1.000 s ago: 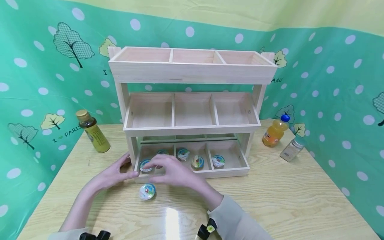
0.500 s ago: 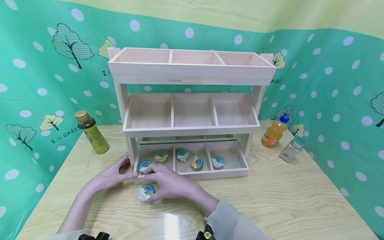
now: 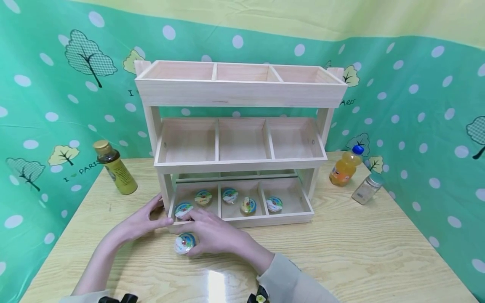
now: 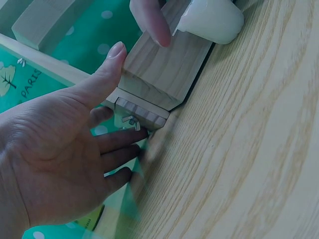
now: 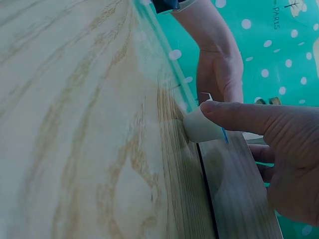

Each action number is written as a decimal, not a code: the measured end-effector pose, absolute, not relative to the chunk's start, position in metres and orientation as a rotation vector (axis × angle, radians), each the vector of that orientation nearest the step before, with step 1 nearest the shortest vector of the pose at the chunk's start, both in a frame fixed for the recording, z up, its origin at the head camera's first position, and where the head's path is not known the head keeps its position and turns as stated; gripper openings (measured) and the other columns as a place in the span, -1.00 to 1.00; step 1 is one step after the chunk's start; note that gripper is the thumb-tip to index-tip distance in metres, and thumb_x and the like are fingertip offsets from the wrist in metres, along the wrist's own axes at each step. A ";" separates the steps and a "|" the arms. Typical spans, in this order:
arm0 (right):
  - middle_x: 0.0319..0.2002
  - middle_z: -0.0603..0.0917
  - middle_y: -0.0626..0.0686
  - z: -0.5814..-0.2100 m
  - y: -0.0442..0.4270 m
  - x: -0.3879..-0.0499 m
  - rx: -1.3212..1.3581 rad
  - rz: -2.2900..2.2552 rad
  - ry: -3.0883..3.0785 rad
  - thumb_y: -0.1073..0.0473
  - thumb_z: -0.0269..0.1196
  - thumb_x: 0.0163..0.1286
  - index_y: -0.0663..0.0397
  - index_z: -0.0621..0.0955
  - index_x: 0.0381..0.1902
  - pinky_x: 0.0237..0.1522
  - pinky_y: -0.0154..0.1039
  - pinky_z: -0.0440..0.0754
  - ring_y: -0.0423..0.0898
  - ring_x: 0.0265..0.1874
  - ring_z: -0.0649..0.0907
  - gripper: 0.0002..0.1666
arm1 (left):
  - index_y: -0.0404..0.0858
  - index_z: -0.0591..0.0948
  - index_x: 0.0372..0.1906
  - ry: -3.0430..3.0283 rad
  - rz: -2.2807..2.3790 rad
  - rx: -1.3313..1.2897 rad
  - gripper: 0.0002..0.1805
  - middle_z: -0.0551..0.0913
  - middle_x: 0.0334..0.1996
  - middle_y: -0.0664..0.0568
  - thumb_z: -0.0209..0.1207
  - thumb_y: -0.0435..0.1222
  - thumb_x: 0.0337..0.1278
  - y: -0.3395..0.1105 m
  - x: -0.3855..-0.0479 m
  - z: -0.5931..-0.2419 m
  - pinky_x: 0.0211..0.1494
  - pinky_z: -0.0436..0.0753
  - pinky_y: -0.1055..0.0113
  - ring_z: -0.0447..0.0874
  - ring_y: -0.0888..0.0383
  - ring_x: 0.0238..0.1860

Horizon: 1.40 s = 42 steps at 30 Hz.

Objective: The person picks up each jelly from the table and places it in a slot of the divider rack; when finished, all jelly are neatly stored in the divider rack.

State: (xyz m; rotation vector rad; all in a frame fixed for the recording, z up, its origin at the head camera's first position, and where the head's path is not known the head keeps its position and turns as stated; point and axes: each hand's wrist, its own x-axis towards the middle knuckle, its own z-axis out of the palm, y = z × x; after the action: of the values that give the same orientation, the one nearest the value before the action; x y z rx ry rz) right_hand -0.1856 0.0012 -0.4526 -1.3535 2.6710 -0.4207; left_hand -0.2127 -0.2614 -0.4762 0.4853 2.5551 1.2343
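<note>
In the head view, a small jelly cup [image 3: 185,243] with a printed lid stands on the table before a three-tier wooden rack [image 3: 242,94]. The thumb of my right hand [image 3: 214,233] touches the cup's rim; the index finger reaches past it along the lowest tray's front edge. Beside the rack's lower left corner is my left hand [image 3: 144,219], thumb at the tray's front corner, fingers loosely extended along the side, as the left wrist view shows. More jelly cups lie in the lowest tray: a pair in the left compartment [image 3: 203,198], a pair in the middle, one at right [image 3: 274,204].
At the left stands a yellow-green bottle [image 3: 120,174] with a gold cap. On the right are an orange drink bottle [image 3: 345,168] with a blue cap and a clear jar [image 3: 366,190]. A patterned green curtain [image 3: 417,126] hangs behind the table [image 3: 341,252].
My right hand has drawn back from above the left compartment, down and toward me, to the jelly cup on the table. The left hand has stayed at the rack's corner.
</note>
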 end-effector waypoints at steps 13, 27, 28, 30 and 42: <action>0.43 0.49 -0.11 -0.453 0.002 -0.187 -1.363 -0.451 2.675 -0.16 0.55 0.15 -0.33 0.65 0.26 0.56 -0.09 0.38 -0.20 0.43 0.45 -0.31 | -0.28 -0.19 0.68 2.554 1.210 0.431 0.13 0.19 0.53 -0.51 0.30 -0.04 0.32 -0.260 -0.210 -0.474 0.41 0.30 -0.51 0.16 -0.51 0.52; 0.45 0.48 -0.16 -0.440 0.030 -0.188 -1.204 -0.763 2.559 -0.07 0.53 0.20 -0.25 0.63 0.27 0.49 0.02 0.46 -0.14 0.47 0.44 -0.34 | -0.26 -0.21 0.68 2.539 1.228 0.447 0.14 0.16 0.53 -0.53 0.32 -0.08 0.31 -0.261 -0.212 -0.475 0.41 0.28 -0.53 0.15 -0.54 0.51; 0.45 0.49 -0.16 -0.439 0.033 -0.188 -1.202 -0.780 2.554 -0.06 0.53 0.20 -0.24 0.62 0.28 0.51 0.06 0.44 -0.13 0.49 0.43 -0.33 | -0.27 -0.21 0.68 2.538 1.227 0.445 0.14 0.15 0.54 -0.54 0.32 -0.08 0.31 -0.261 -0.212 -0.476 0.41 0.27 -0.53 0.14 -0.54 0.52; 0.45 0.50 -0.15 -0.438 0.039 -0.190 -1.192 -0.816 2.549 -0.04 0.53 0.20 -0.24 0.61 0.30 0.52 0.10 0.42 -0.11 0.49 0.43 -0.31 | -0.27 -0.21 0.68 2.541 1.221 0.440 0.14 0.13 0.54 -0.54 0.32 -0.08 0.31 -0.261 -0.212 -0.476 0.41 0.26 -0.54 0.13 -0.54 0.52; 0.23 0.70 -0.12 -0.425 0.077 -0.198 -1.043 -1.079 2.493 0.12 0.55 0.18 -0.10 0.63 0.29 0.35 -0.09 0.61 -0.16 0.22 0.63 -0.31 | -0.28 -0.21 0.68 2.546 1.220 0.420 0.16 0.11 0.55 -0.53 0.33 -0.07 0.30 -0.260 -0.211 -0.475 0.44 0.20 -0.54 0.10 -0.54 0.53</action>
State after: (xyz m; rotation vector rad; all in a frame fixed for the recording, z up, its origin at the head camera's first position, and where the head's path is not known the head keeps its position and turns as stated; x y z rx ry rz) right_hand -0.1984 0.0774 -0.4252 -1.0426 2.4931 -1.0794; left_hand -0.2114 -0.2603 -0.4753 0.4205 2.5464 1.2200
